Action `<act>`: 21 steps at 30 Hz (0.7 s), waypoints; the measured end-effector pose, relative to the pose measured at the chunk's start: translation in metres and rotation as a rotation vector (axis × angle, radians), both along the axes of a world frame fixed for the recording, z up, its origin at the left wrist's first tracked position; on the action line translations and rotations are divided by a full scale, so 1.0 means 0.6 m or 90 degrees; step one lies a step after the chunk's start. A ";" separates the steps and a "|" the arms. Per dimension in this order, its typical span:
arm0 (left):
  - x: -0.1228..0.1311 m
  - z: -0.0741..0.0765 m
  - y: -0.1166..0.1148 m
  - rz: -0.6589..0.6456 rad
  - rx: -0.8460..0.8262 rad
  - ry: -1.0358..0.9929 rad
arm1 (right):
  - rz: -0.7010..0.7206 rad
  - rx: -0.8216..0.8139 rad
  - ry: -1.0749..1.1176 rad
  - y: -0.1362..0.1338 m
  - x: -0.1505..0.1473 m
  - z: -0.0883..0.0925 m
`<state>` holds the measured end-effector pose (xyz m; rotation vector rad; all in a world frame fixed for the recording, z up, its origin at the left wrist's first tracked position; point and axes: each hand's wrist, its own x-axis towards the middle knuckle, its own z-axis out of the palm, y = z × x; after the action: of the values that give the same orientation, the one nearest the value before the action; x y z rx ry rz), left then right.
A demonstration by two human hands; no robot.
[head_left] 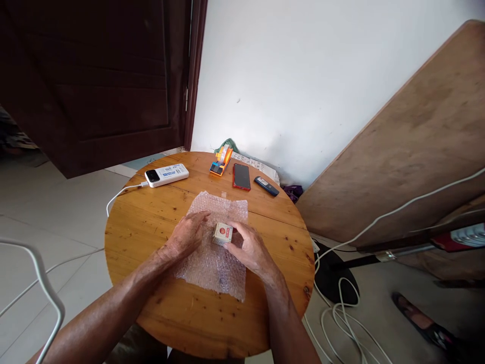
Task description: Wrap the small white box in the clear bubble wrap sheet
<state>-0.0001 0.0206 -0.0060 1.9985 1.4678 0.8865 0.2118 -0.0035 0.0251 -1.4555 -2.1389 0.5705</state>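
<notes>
A sheet of bubble wrap [216,263] lies spread on the round wooden table [159,303]. On it stands a small cream box with a red label [222,234]. My right hand [248,246] grips the box from the right, thumb and fingers closed on its sides. My left hand [187,233] rests flat on the wrap just left of the box, fingers stretched out and together, fingertips near the box.
At the table's far edge lie a white power bank [166,175] with a cable, an orange tape dispenser [222,160], a red-cased phone [241,176] and a dark small handset [266,186]. A wooden board [409,141] leans at the right; white cables [341,308] trail on the floor.
</notes>
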 end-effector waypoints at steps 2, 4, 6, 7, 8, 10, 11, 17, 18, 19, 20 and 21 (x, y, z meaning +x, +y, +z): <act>0.000 0.000 0.001 0.001 -0.005 0.010 | -0.004 0.012 -0.002 -0.001 -0.008 -0.003; 0.000 0.000 0.002 0.003 -0.001 0.023 | 0.006 0.015 0.005 -0.002 -0.013 -0.005; 0.000 0.000 0.002 0.002 0.003 0.033 | 0.025 0.004 0.013 -0.003 -0.014 -0.006; 0.000 0.000 0.003 0.001 0.005 0.036 | 0.034 -0.003 0.016 -0.003 -0.013 -0.006; 0.000 0.000 0.003 0.000 0.008 0.037 | 0.042 -0.010 0.018 -0.003 -0.011 -0.006; 0.000 0.001 0.003 -0.002 0.014 0.031 | 0.049 -0.023 0.024 -0.001 -0.005 -0.003; 0.000 0.002 0.002 -0.004 0.018 0.024 | 0.048 -0.029 0.031 -0.001 -0.001 0.000; -0.003 0.013 -0.008 -0.064 0.056 -0.079 | 0.044 -0.041 0.088 -0.018 0.009 0.045; -0.003 0.015 -0.010 -0.089 0.066 -0.094 | 0.065 -0.053 0.073 -0.027 0.006 0.052; -0.003 0.017 -0.013 -0.117 0.075 -0.104 | 0.095 -0.068 0.052 -0.038 0.001 0.057; -0.002 0.019 -0.015 -0.145 0.082 -0.106 | 0.127 -0.087 0.022 -0.050 -0.006 0.059; -0.001 0.020 -0.017 -0.168 0.085 -0.102 | 0.152 -0.094 -0.013 -0.062 -0.012 0.058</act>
<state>-0.0010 0.0102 0.0063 2.1014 1.0528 1.0237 0.2045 -0.0409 0.0597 -1.2917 -2.3477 0.8194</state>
